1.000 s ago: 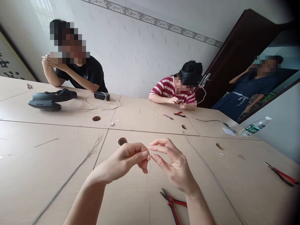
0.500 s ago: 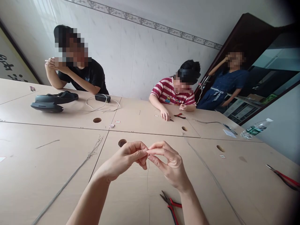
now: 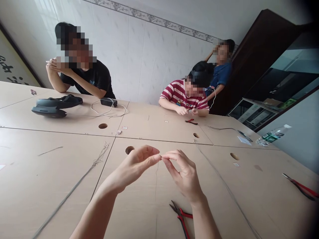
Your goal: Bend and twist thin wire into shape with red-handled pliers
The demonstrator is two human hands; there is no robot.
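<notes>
A pale table (image 3: 134, 215) bears red-handled pliers (image 3: 179, 215) nearer than the grip of the right hand (image 3: 183, 172); a grey strand bundle (image 3: 93, 164) lies left of that grip, a second bundle (image 3: 219, 173) right; beyond, leftward, a dark headset (image 3: 50, 111).

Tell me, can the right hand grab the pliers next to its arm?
Probably yes: the right hand is near those pliers with nothing blocking, but it seems busy with the thin wire.

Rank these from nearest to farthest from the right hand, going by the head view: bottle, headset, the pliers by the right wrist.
1. Pliers: just left of the right wrist, nearest the right hand.
2. Bottle: far right.
3. Headset: far left.
</notes>
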